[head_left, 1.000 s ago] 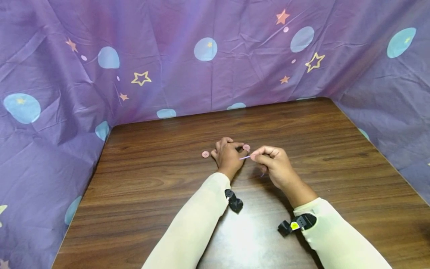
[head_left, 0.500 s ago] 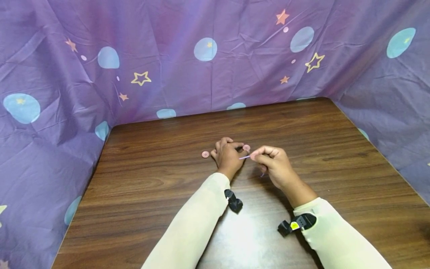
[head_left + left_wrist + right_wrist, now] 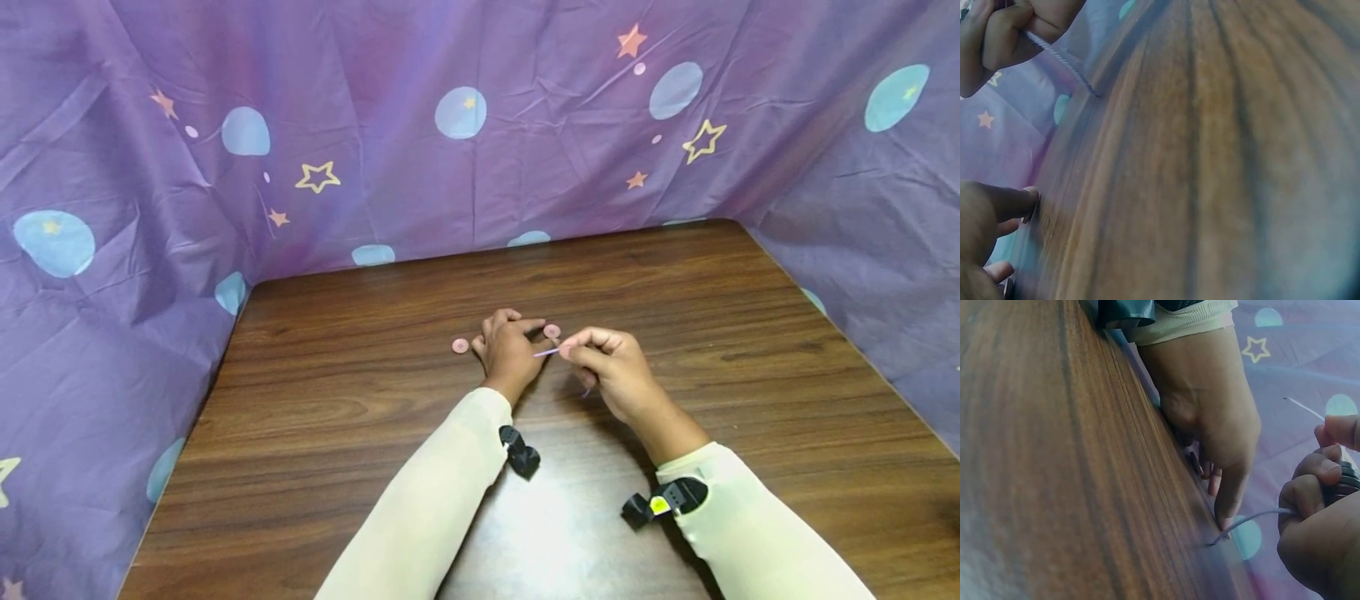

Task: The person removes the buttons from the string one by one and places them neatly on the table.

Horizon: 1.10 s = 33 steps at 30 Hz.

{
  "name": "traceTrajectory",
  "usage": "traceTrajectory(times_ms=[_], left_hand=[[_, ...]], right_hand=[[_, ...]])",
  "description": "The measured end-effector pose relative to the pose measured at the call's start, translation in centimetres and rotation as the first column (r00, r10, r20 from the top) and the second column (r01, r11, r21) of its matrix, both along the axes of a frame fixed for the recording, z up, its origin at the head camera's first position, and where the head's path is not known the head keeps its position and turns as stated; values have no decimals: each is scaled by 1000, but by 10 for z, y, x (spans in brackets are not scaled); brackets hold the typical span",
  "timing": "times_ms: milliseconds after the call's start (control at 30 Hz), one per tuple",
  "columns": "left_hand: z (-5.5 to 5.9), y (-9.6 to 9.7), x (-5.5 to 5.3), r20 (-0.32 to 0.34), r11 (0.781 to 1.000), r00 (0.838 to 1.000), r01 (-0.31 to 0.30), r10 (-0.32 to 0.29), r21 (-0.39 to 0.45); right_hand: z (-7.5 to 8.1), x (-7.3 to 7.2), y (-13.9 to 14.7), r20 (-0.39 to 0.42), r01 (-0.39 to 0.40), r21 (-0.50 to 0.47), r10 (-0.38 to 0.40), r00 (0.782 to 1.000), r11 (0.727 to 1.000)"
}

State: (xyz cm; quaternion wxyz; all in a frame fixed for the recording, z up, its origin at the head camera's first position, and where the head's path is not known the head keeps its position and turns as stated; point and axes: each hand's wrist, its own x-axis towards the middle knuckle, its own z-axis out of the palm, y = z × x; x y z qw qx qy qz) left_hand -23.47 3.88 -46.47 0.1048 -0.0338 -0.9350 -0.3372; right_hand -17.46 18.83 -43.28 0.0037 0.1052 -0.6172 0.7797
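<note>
My left hand (image 3: 512, 350) rests low on the wooden table (image 3: 322, 400), its index finger and thumb at the rim of a pink button (image 3: 552, 331), pinching it. A second pink button (image 3: 461, 346) lies left of that hand. My right hand (image 3: 618, 371) pinches a thin purple string (image 3: 546, 352) between thumb and index finger; a short end sticks out leftward. In the right wrist view, more string (image 3: 1250, 519) hangs from the curled fingers. Dark-edged round discs, stacked (image 3: 1344, 481), show within that hand, partly hidden.
A purple cloth (image 3: 555, 150) with stars and planets hangs behind and at both sides of the table. Black wrist cameras (image 3: 521, 454) sit on both pale sleeves (image 3: 431, 492). Bright glare lies on the table between the forearms.
</note>
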Motion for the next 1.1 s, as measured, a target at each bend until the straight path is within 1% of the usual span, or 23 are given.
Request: traceTrajectory(times_ms=[200, 367, 500, 600, 700, 800, 900, 967, 1033, 1100], left_hand=[[3, -4, 2, 10, 999, 1000, 18, -18, 28], [6, -6, 2, 28, 998, 998, 49, -50, 43], [8, -9, 1, 27, 997, 997, 64, -65, 40], [9, -12, 0, 27, 996, 997, 72, -73, 55], [11, -15, 1, 29, 992, 996, 83, -86, 92], [14, -17, 2, 31, 992, 995, 87, -90, 91], [17, -18, 4, 18, 994, 995, 99, -100, 52], [19, -18, 6, -1, 994, 995, 104, -104, 13], [23, -18, 8, -25, 994, 994, 102, -102, -33], [27, -19, 11, -44, 994, 995, 87, -90, -65]], right_hand=[[0, 0, 1, 9, 11, 15, -12, 1000, 1000], [0, 0, 1, 17, 13, -4, -13, 1000, 1000], [0, 0, 0, 11, 15, -6, -15, 1000, 1000], [0, -1, -1, 9, 20, -5, -20, 1000, 1000], [1, -1, -1, 13, 23, -1, -23, 1000, 1000], [1, -1, -2, 19, 17, 5, -17, 1000, 1000], [1, 0, -1, 17, -18, -13, 18, 1000, 1000], [1, 0, 1, -6, -65, -55, 65, 998, 996], [1, 0, 2, -45, -121, -111, 117, 992, 986], [2, 1, 4, -86, -174, -167, 162, 983, 970]])
